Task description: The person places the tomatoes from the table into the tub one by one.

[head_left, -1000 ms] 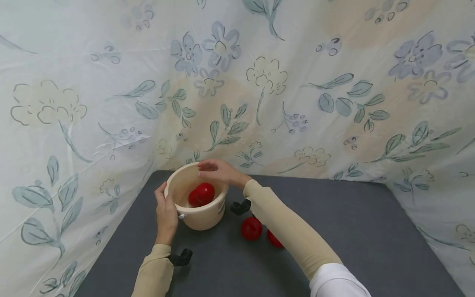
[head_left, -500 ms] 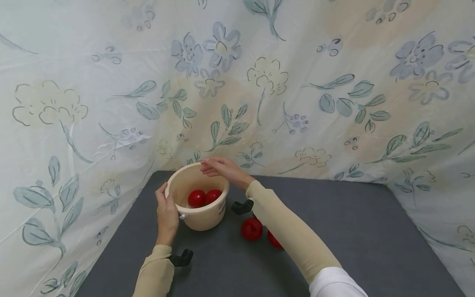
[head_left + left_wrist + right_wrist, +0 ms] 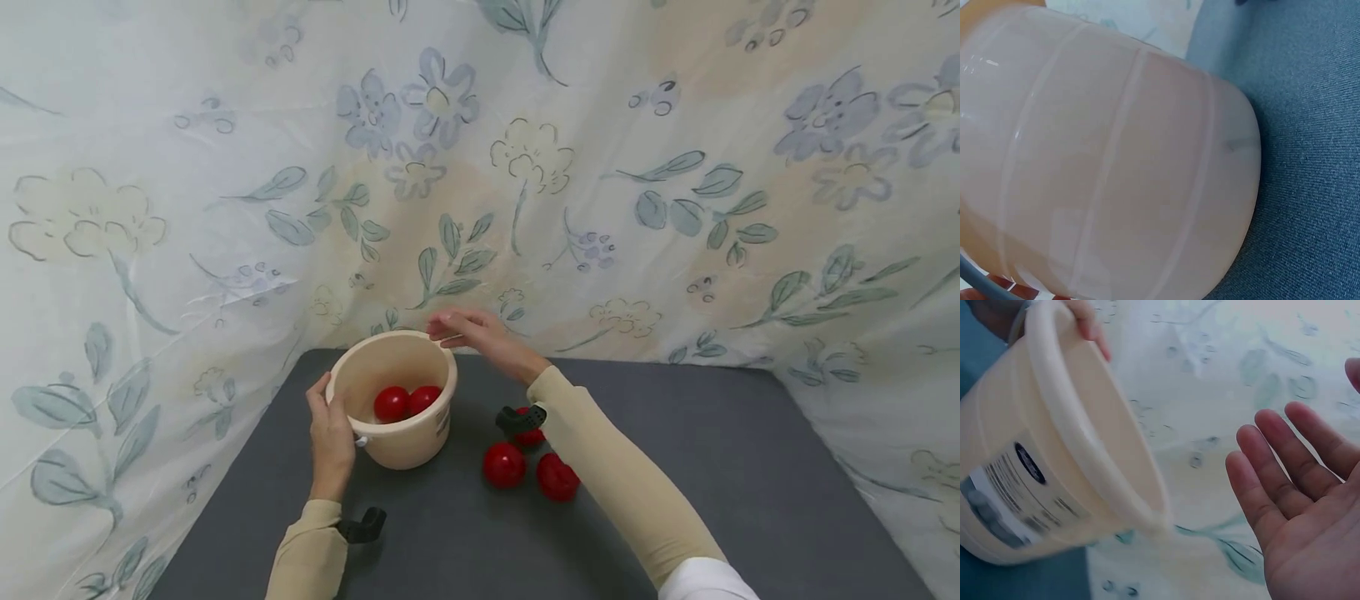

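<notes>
A cream plastic bucket (image 3: 411, 442) stands on the dark table, with a printed label (image 3: 1013, 494) on its side in the right wrist view. My left hand (image 3: 330, 442) grips its rim at the left, fingers hooked over the edge. Inside lie two shiny red round things, one red piece (image 3: 392, 404) to the left and another red piece (image 3: 424, 399) beside it. My right hand (image 3: 487, 337) hovers by the bucket's far right rim, its fingers extended and nothing in it. In the right wrist view the palm of the right hand (image 3: 1316, 494) faces the bucket, apart from it.
Right of the bucket, on the dark table (image 3: 697, 467), sit three more red round things: a near one (image 3: 504, 465), another (image 3: 557, 477) by the right sleeve, and one (image 3: 531, 435) partly behind the black wrist mount (image 3: 519, 420). A floral curtain (image 3: 600, 208) rises behind the table.
My right hand has drawn away from above the bucket, to the right. One red round thing inside has settled rightward beside the other. My left hand keeps its hold on the rim.
</notes>
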